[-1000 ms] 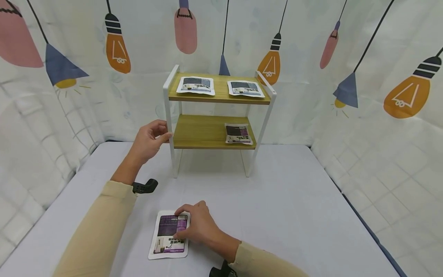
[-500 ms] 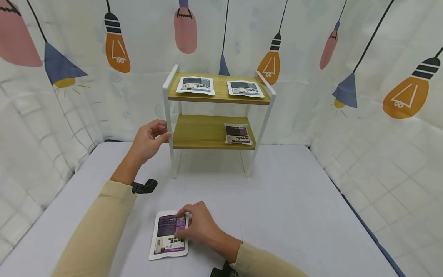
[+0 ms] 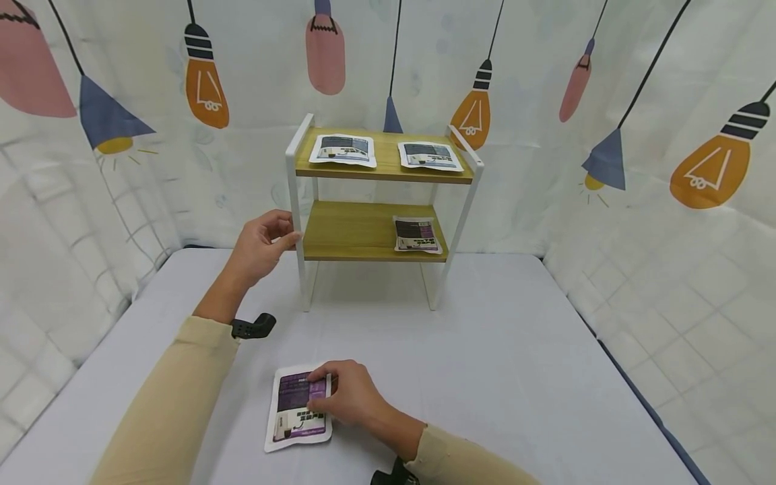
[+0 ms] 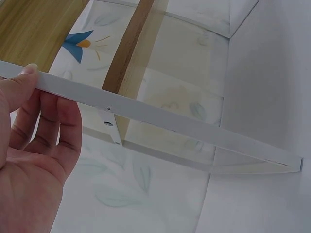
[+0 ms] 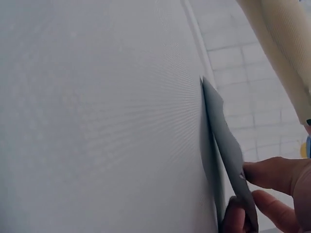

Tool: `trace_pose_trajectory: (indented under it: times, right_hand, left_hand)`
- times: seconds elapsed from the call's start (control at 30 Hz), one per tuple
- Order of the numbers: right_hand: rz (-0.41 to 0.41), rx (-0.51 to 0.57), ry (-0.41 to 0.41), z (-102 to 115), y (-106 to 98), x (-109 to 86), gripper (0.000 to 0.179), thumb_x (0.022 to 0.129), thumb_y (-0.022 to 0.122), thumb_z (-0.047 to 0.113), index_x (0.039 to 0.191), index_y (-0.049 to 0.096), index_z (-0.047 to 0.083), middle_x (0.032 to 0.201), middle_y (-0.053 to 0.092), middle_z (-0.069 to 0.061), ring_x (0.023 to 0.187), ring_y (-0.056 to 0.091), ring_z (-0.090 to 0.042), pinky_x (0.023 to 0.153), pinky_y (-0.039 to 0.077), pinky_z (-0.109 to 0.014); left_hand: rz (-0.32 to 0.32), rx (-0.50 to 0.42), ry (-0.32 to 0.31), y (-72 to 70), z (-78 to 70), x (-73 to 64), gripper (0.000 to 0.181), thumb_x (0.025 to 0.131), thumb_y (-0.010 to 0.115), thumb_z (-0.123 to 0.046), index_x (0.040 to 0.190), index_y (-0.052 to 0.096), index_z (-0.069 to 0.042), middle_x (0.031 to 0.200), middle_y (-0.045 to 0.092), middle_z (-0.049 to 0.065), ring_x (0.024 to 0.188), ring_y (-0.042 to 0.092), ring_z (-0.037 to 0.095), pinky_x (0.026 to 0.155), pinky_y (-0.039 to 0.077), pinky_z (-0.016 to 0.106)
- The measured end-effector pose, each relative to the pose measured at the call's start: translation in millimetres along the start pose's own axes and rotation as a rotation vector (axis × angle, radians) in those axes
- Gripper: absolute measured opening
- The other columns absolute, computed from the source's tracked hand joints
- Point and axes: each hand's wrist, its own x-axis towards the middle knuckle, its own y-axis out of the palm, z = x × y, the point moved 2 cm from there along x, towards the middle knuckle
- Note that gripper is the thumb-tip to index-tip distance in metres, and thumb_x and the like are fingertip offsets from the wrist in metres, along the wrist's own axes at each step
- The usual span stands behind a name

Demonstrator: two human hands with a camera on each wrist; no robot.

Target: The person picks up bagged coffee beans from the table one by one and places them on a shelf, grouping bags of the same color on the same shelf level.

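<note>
My left hand (image 3: 259, 246) holds the white left upright of a small two-tier shelf (image 3: 364, 249). In the left wrist view, the thumb lies on one side of the white frame (image 4: 160, 116) and the curled fingers on the other. Low in the head view, my right hand (image 3: 351, 397) pinches the right edge of a flat white packet (image 3: 297, 407) with a purple and black label. Seen from the right wrist, that packet (image 5: 226, 141) is tilted, its near edge raised off the white cloth between thumb and fingers.
Two white packets with blue-grey labels, one left (image 3: 343, 149) and one right (image 3: 430, 155), lie on the top tier. A purple-labelled packet (image 3: 418, 234) rests at the right of the lower tier. Behind the white-covered table (image 3: 515, 377) hangs a lamp-patterned curtain (image 3: 242, 168).
The packet under my right hand has shifted slightly up and right, its edge lifting, and the right hand has turned a little with it. My left hand stays on the shelf upright.
</note>
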Motion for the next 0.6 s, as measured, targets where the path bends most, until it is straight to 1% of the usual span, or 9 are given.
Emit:
trace_pose_trajectory:
  times: [0.13,0.33,0.43,0.6]
  right_hand:
    - [-0.006,0.004,0.009,1.0,-1.7,-1.9,0.034,0.075,0.091,0.014,0.106,0.079,0.018,0.089,0.061,0.008,0.073,0.051,-0.002,0.062,0.044,-0.017]
    - [0.006,0.004,0.029,2.0,-4.0,-3.1,0.043,0.069,0.095,0.016,0.109,0.079,0.018,0.1,0.06,0.005,0.08,0.05,-0.005,0.067,0.044,-0.018]
    - [0.014,0.001,0.034,1.7,-4.4,-3.5,0.045,0.068,0.095,0.016,0.11,0.078,0.019,0.102,0.061,0.005,0.082,0.049,-0.006,0.069,0.043,-0.018]
    - [0.033,0.023,0.049,-0.1,-3.8,-3.0,0.042,0.069,0.094,0.014,0.108,0.078,0.021,0.101,0.065,0.008,0.08,0.051,-0.003,0.068,0.044,-0.017]
  left_hand:
    - [0.004,0.0,-0.011,-0.2,0.1,0.2,0.029,0.101,0.066,-0.021,0.129,0.062,-0.013,0.107,0.067,0.007,0.102,0.066,0.009,0.083,0.056,0.013]
    - [0.005,-0.009,-0.019,-0.4,0.8,0.4,0.03,0.101,0.066,-0.02,0.13,0.062,-0.013,0.11,0.066,0.012,0.102,0.066,0.009,0.083,0.056,0.014]
    - [0.003,-0.009,-0.019,-0.5,1.1,0.5,0.03,0.101,0.066,-0.02,0.13,0.062,-0.013,0.109,0.067,0.012,0.103,0.066,0.01,0.083,0.056,0.014]
    - [0.002,-0.002,-0.026,-0.4,1.3,0.3,0.032,0.101,0.066,-0.02,0.131,0.061,-0.01,0.107,0.067,0.008,0.105,0.066,0.013,0.083,0.056,0.013]
